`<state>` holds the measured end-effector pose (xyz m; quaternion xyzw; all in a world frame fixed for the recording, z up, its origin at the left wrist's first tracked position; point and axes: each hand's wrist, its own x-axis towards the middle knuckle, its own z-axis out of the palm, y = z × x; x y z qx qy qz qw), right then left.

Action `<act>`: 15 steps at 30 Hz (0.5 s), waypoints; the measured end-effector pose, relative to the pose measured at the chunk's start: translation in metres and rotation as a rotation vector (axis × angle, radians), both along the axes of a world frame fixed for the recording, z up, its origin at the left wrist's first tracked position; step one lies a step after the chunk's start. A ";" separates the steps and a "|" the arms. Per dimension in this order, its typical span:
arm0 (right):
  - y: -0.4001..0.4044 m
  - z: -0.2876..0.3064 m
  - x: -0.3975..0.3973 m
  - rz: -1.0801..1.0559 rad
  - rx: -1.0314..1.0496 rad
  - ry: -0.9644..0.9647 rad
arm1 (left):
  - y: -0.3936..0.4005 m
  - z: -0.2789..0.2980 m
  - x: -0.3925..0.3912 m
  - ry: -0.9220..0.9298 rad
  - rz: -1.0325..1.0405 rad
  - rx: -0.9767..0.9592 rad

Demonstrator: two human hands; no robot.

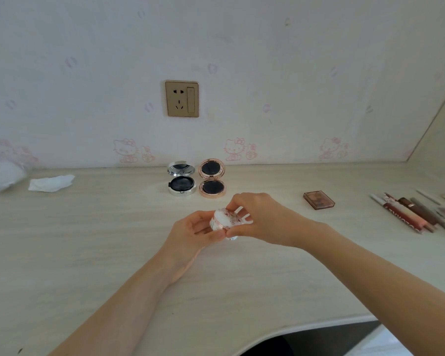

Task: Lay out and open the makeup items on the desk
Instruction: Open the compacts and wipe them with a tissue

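A small round white jar [225, 220] with a pink pattern is held above the middle of the desk [88, 240]. My left hand [190, 232] cups its body from below and the left. My right hand [260, 217] grips its lid from above and the right. Behind them, near the wall, two compacts stand with lids raised: a silver compact [181, 181] on the left and a rose-gold compact [212, 179] on the right. A small brown eyeshadow palette [319, 199] lies closed to the right.
Several pencils, lip tubes and brushes [416, 211] lie in a row at the right edge. A crumpled white tissue [50, 183] and a clear plastic bag [3, 176] sit at the far left. A wall socket [182, 98] is on the wall behind. The desk's curved front edge [319, 326] runs at lower right.
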<state>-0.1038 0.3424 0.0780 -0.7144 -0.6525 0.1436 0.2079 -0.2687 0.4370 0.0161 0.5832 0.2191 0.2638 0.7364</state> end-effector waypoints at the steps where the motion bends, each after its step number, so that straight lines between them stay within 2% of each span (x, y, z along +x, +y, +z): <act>1: 0.000 0.000 0.000 0.007 -0.002 -0.021 | 0.000 0.000 0.000 0.002 0.001 0.003; 4: 0.001 0.000 0.001 0.024 -0.019 -0.058 | 0.001 -0.001 0.000 0.011 0.007 0.010; 11: 0.006 0.000 0.007 0.029 -0.064 -0.011 | 0.001 -0.003 0.000 0.003 0.019 0.029; 13: 0.006 0.004 0.010 0.028 -0.051 0.048 | 0.002 -0.004 0.000 0.000 0.028 0.034; 15: 0.005 0.009 0.015 0.010 -0.011 0.210 | 0.002 -0.003 0.000 0.003 0.039 0.057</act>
